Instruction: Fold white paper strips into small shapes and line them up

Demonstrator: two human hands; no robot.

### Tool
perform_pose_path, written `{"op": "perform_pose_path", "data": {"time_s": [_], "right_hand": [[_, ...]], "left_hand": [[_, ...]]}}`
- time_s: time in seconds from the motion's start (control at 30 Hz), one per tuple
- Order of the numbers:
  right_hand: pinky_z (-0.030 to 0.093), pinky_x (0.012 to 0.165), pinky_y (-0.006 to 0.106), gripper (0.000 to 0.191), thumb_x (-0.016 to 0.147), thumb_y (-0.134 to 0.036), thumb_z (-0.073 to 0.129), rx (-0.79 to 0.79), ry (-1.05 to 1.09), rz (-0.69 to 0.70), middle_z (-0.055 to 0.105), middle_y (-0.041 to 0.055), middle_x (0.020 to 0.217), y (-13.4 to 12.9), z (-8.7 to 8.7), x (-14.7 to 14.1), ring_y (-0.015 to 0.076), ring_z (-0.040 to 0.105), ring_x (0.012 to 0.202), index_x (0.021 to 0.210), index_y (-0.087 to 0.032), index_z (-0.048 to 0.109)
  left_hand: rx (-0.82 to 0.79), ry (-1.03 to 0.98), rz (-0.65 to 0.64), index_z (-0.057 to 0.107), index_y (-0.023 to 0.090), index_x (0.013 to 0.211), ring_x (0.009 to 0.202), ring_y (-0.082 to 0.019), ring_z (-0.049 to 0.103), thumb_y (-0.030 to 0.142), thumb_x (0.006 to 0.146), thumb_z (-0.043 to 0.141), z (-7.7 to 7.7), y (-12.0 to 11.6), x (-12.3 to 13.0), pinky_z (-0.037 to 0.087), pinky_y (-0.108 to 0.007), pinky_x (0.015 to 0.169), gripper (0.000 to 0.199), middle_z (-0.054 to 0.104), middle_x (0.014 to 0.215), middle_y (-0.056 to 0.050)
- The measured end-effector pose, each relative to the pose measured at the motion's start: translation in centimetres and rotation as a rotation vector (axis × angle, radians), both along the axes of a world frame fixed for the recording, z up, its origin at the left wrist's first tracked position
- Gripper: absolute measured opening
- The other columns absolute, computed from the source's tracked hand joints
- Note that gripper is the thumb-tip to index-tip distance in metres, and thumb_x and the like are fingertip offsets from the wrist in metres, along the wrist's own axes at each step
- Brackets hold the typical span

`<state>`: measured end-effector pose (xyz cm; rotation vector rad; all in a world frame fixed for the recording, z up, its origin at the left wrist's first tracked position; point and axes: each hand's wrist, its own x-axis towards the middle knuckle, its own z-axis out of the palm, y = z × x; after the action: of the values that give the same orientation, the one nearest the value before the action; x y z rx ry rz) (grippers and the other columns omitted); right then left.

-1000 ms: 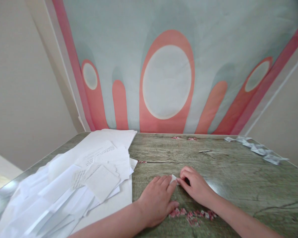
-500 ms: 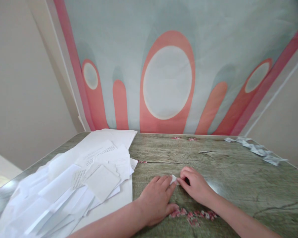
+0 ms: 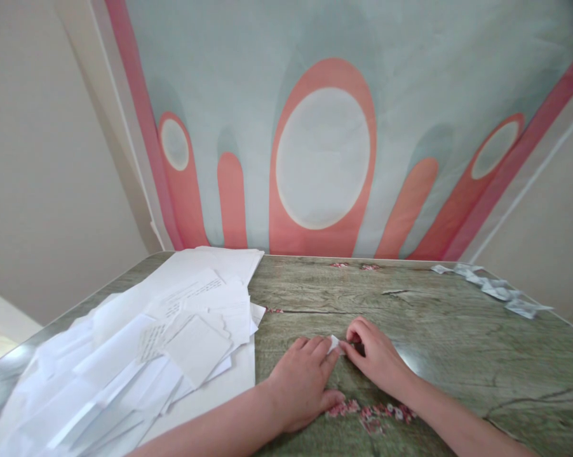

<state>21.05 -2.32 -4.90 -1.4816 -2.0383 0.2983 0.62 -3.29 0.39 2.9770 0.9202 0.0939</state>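
pressing scrap (image 3: 333, 343) under flat left hand (image 3: 302, 384), pinching it in right hand (image 3: 376, 357), inside desk's far edge (image 3: 305, 258); could tear if tugged.

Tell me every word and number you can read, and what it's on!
None can be read for sure.
White sheet in the paper pile: printed lines, too small and blurred to read.
Small scrap on the pile: rows of dark print, too blurred to read.
Small white paper at the left hand and right hand: no writing shows.
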Motion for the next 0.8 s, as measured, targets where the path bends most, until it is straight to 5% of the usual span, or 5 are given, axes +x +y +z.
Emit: {"op": "perform_pose_path", "data": {"time_s": [0.17, 0.33, 0.6, 0.8], "right_hand": [[0.046, 0.075, 0.033, 0.016, 0.087, -0.020, 0.041, 0.078, 0.105, 0.050, 0.052, 0.0070, 0.098, -1.0, 0.6, 0.4, 0.0186, 0.053, 0.086, 0.100, -0.020, 0.051], [0.042, 0.086, 0.040, 0.036, 0.083, -0.003, 0.036, 0.192, -0.133, 0.175, 0.051, 0.0089, 0.107, -2.2, 0.8, 0.4, 0.0226, 0.049, 0.100, 0.104, -0.021, 0.058], [0.042, 0.083, 0.040, 0.023, 0.088, -0.013, 0.046, 0.240, -0.323, 0.204, 0.056, 0.0098, 0.107, -2.4, -0.3, -0.2, 0.0237, 0.048, 0.099, 0.106, -0.017, 0.059], [0.040, 0.081, 0.038, 0.023, 0.085, -0.013, 0.050, 0.226, -0.404, 0.167, 0.058, 0.0077, 0.106, -2.5, 0.5, -0.4, 0.0229, 0.050, 0.098, 0.103, -0.020, 0.062]], "left_hand": [[0.039, -0.008, 0.023, 0.043, 0.017, 0.126, 0.116, -0.025, 0.042, 0.056, 0.088, 0.035, -0.5, 0.1, 0.3, 0.032, -0.038, 0.096, 0.055, 0.046, 0.131, -0.010], [0.070, -0.028, 0.054, 0.043, 0.017, 0.127, 0.119, -0.026, 0.039, 0.056, 0.089, 0.033, -0.7, 0.2, 0.3, 0.029, -0.040, 0.098, 0.055, 0.046, 0.131, -0.011], [0.064, -0.033, 0.068, 0.043, 0.017, 0.126, 0.120, -0.025, 0.039, 0.055, 0.088, 0.036, -0.8, 0.3, 0.3, 0.029, -0.039, 0.099, 0.054, 0.046, 0.130, -0.010], [0.078, -0.036, 0.067, 0.043, 0.017, 0.127, 0.120, -0.025, 0.039, 0.055, 0.088, 0.036, -0.8, 0.3, 0.3, 0.029, -0.039, 0.099, 0.054, 0.047, 0.130, -0.010]]}}
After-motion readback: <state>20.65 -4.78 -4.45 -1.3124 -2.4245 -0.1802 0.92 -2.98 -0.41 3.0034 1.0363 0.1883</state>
